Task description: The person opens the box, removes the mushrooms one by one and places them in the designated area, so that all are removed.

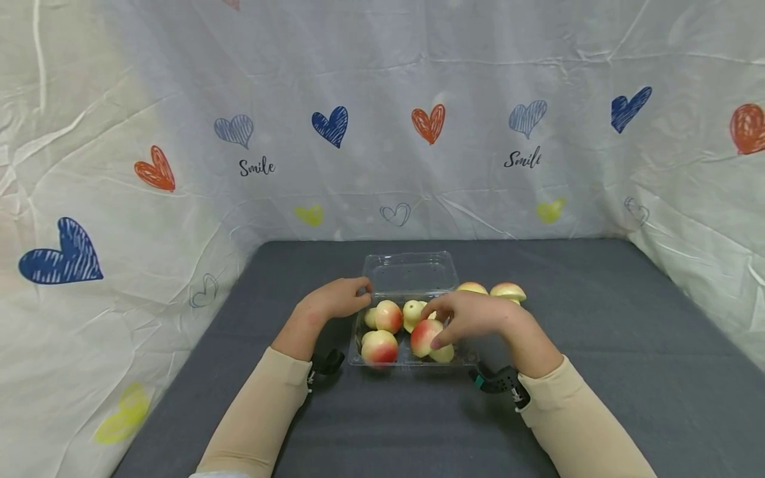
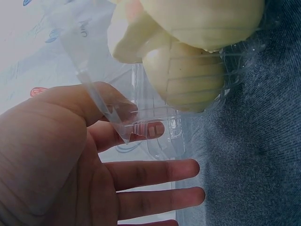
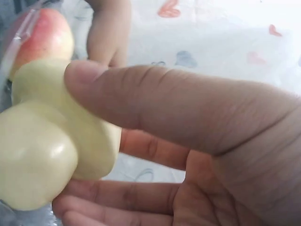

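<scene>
A clear plastic clamshell box (image 1: 403, 362) lies with its lid folded back. Several toy mushrooms, such as one at the front left (image 1: 379, 347), sit in it, with red-and-yellow caps and pale stems. My left hand (image 1: 342, 297) pinches the box's left edge between thumb and index finger; the other fingers (image 2: 160, 202) stretch out straight. With my right hand (image 1: 478, 315) I hold a mushroom (image 1: 423, 337) over the box's right side, thumb on its pale surface (image 3: 94, 136) and fingers behind. Part of it is hidden by the hand.
Two more mushrooms (image 1: 508, 291) lie on the dark cloth-covered table (image 1: 568, 305), behind my right hand. The transparent lid (image 1: 409, 272) extends toward the back. A white curtain (image 1: 370, 179) printed with hearts stands behind the table and along its sides.
</scene>
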`<state>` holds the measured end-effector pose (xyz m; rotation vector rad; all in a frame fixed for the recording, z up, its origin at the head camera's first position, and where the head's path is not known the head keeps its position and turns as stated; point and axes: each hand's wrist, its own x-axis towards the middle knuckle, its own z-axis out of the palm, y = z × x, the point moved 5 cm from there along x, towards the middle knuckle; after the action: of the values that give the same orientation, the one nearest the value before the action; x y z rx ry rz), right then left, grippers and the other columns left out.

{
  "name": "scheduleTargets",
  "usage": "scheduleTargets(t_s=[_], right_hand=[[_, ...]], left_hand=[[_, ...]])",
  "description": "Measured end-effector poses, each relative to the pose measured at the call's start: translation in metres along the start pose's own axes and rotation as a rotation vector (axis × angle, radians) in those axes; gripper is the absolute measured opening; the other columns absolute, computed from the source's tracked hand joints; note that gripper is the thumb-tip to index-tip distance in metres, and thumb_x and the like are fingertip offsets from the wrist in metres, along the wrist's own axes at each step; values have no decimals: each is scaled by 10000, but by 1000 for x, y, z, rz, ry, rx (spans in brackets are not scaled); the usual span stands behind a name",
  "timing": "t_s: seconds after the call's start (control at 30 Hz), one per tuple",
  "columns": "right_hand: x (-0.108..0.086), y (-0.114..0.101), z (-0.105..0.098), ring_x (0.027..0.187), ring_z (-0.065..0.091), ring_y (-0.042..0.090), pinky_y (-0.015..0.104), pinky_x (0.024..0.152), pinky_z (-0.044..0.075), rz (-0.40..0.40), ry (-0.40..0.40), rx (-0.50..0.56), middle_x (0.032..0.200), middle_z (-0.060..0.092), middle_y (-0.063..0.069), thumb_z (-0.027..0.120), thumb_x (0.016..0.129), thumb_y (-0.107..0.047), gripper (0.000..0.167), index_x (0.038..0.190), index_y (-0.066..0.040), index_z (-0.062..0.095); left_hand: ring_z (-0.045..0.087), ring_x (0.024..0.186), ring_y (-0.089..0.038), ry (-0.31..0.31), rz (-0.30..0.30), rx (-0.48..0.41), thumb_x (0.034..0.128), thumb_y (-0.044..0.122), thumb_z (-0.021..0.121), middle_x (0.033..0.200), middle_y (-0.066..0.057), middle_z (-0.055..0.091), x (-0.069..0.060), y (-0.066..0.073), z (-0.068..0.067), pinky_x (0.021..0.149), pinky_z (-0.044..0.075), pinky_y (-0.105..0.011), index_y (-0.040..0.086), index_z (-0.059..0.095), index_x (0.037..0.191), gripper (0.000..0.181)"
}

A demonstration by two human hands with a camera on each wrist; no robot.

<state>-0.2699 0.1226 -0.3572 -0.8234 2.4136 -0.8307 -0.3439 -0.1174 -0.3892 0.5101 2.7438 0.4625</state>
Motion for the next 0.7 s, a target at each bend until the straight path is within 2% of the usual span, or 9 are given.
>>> scheduleTargets(t_s=[0.2, 0.37, 0.53, 0.7], right_hand=[[-9, 2, -12, 1054, 655, 189, 372, 873, 545, -36, 37, 58, 1214, 668, -14, 833, 875, -293, 519, 1337, -128, 664], [-15, 3, -17, 1066, 673, 226, 390, 873, 555, -84, 17, 146, 1215, 681, 16, 796, 917, -267, 532, 1384, -83, 620], [-21, 9, -25, 1100, 670, 206, 400, 878, 559, -65, 34, 176, 1227, 684, 17, 796, 917, -287, 550, 1401, -109, 607], [-28, 14, -34, 1094, 674, 259, 453, 907, 547, -73, 43, 211, 1237, 670, 61, 783, 929, -274, 520, 1395, -112, 617]], left_hand=[[577, 988, -221, 3, 3, -9, 1073, 327, 472, 1276, -67, 622, 0, 0, 1, 828, 474, -447, 190, 592, 1373, 350], [577, 987, -218, 3, 2, -9, 1072, 334, 470, 1279, -66, 620, 0, 0, 0, 828, 475, -445, 197, 590, 1372, 351], [580, 1000, -220, 4, 1, -11, 1074, 331, 471, 1282, -69, 621, -1, 0, 0, 841, 480, -452, 192, 592, 1371, 349], [579, 998, -221, 6, 4, -7, 1073, 327, 472, 1265, -62, 625, 0, 1, 0, 848, 483, -453, 186, 592, 1368, 349]])
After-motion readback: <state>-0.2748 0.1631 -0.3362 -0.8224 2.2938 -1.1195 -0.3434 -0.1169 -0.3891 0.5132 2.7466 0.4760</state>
